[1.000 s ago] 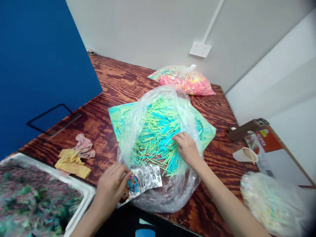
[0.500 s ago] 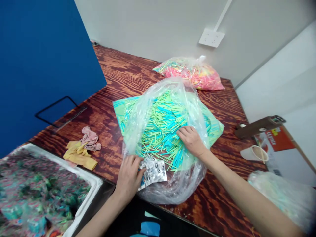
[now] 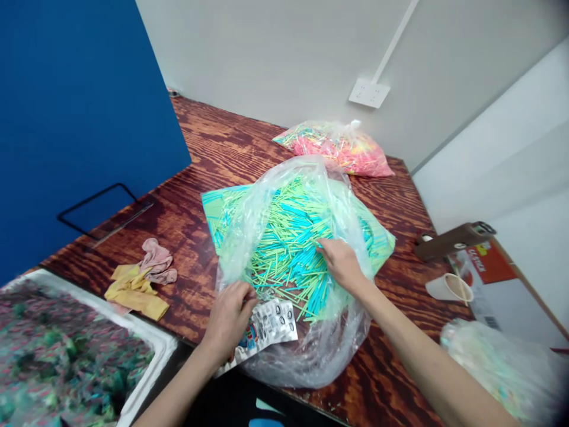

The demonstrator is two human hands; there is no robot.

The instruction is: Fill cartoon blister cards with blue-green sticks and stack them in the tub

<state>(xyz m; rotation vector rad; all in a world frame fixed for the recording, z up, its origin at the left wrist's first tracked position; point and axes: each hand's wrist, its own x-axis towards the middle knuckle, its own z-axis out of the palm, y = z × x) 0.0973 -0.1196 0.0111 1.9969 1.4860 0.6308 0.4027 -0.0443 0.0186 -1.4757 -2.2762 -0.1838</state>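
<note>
A clear plastic bag [image 3: 302,370] lies open on the table, full of thin green and blue sticks [image 3: 284,228]. My right hand [image 3: 342,261] is over the right part of the pile, its fingertips pinched at some of the sticks. Beside the bag's near left rim is my left hand [image 3: 231,311], fingers curled and thumb drawn in; what they grip is hidden. Silver printed packets [image 3: 271,323] lie partly under this hand, across the near edge of the pile.
Behind the open bag rests a tied bag of pink and multicoloured sticks [image 3: 342,151]. Yellow and pink cloths [image 3: 137,290] lie left, near a white-rimmed tray [image 3: 155,356]. A brown bottle [image 3: 448,240], a paper cup [image 3: 448,289], a box [image 3: 484,261] and another plastic bag [image 3: 498,362] are right.
My right hand has shifted slightly and its fingers have drawn into a pinch. More of the silver packets now shows below my left hand. The whole view has tilted a little.
</note>
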